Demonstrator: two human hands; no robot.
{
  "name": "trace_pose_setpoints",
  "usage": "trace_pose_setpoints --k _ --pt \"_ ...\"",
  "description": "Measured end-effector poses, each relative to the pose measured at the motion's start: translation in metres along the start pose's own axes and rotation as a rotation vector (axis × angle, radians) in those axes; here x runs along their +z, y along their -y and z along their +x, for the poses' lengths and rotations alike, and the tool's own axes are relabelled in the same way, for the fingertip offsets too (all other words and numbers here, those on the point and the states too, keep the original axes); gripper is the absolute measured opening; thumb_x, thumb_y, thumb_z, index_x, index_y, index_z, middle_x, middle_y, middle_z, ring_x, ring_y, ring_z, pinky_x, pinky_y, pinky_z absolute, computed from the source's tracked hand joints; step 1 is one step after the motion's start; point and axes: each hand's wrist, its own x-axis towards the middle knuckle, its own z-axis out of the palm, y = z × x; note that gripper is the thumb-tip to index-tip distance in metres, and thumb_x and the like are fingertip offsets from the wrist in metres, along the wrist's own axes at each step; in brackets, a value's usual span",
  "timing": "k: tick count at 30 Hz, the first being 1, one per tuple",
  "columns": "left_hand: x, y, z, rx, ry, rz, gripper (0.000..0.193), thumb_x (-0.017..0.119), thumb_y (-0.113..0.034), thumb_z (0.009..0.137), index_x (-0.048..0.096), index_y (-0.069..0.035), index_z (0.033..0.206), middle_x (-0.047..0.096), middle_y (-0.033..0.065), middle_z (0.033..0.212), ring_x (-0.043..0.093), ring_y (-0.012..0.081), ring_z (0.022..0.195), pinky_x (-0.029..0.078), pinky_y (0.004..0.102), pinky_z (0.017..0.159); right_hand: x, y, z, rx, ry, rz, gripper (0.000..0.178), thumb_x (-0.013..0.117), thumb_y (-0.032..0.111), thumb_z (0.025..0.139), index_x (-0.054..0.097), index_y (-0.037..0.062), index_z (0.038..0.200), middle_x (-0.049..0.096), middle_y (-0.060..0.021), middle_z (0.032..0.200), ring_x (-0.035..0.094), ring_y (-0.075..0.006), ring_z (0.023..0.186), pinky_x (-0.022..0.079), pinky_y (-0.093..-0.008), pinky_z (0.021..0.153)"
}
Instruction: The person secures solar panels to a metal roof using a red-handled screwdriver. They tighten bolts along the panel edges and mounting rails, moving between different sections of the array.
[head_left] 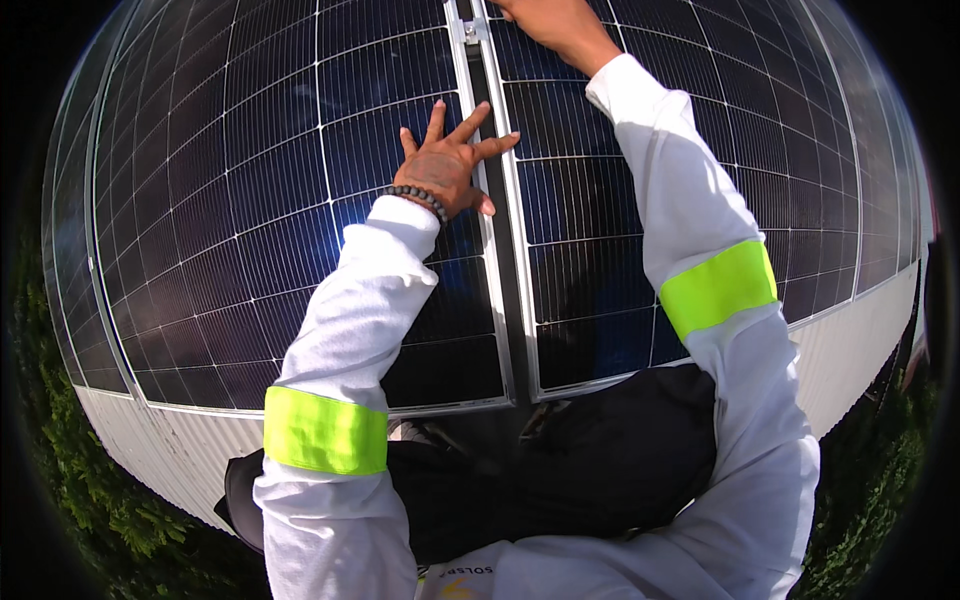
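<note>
My left hand [440, 172] lies with spread fingers over the seam between two dark solar panels. Its palm is on the left panel [270, 200], and its fingers reach across the aluminium frame edges toward the right panel [580, 200]. A dark beaded bracelet [418, 195] circles that wrist. At the upper edge, my right hand [565, 30] is over the right panel near the seam, its fingers mostly cut off by the picture's rim. Just left of it, a small metal clamp [470, 32] sits in the narrow gap [508, 250] between the frames.
More solar panels [75, 250] continue at the far left, and another [885, 150] at the far right. Pale corrugated metal roofing [850, 335] runs along the panels' near edge. Green foliage [110, 490] lies beyond the roof edge on both sides. My dark-clothed legs [600, 460] are close to the panels.
</note>
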Motion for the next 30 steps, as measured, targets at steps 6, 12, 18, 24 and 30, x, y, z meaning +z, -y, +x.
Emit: trace_pose_setpoints --k 6,12,18,24,30 --pt "-0.001 0.002 0.002 0.022 0.039 0.0 0.098 0.088 -0.038 0.064 0.037 -0.051 0.147 0.012 -0.0068 0.166 0.001 0.0366 0.152 0.011 0.0722 0.117 -0.037 0.004 0.036 -0.276 0.493 -0.603 0.032 0.055 -0.004 0.089 0.071 0.0095 0.113 0.074 -0.0092 0.105 0.069 -0.0211 0.098 0.052 -0.0318 0.09" --pt "-0.002 0.003 0.001 0.032 0.042 0.0 0.099 0.088 -0.038 0.063 0.037 -0.05 0.147 0.013 -0.0059 0.165 0.002 0.0379 0.152 0.012 0.0727 0.117 -0.042 -0.012 0.057 -0.345 0.574 -0.685 0.033 0.055 -0.002 0.086 0.073 0.0112 0.111 0.075 -0.0074 0.103 0.07 -0.0212 0.099 0.054 -0.0331 0.088" --pt "0.004 0.004 0.002 0.039 -0.008 -0.006 0.1 0.089 -0.036 0.06 0.038 -0.052 0.145 0.014 -0.0071 0.165 0.004 0.0389 0.151 0.013 0.073 0.117 -0.048 0.003 0.058 -0.175 0.58 -0.818 0.032 0.055 0.001 0.086 0.076 0.0161 0.106 0.075 -0.0052 0.104 0.069 -0.0209 0.099 0.053 -0.0331 0.087" --pt "0.01 0.006 0.004 0.039 -0.061 -0.031 0.101 0.09 -0.033 0.056 0.042 -0.055 0.141 0.016 -0.01 0.164 0.007 0.0404 0.151 0.014 0.073 0.117 -0.051 0.001 0.062 -0.21 0.582 -0.88 0.03 0.055 0.004 0.088 0.075 0.017 0.106 0.074 -0.0041 0.105 0.068 -0.0214 0.101 0.051 -0.0358 0.09" --pt "0.01 0.007 0.003 0.047 -0.071 -0.022 0.101 0.09 -0.034 0.056 0.042 -0.055 0.141 0.017 -0.0095 0.164 0.008 0.0406 0.151 0.014 0.0729 0.117 -0.051 -0.001 0.068 -0.275 0.587 -0.981 0.028 0.055 0.008 0.089 0.074 0.018 0.106 0.073 -0.003 0.106 0.067 -0.0218 0.103 0.05 -0.0385 0.092"
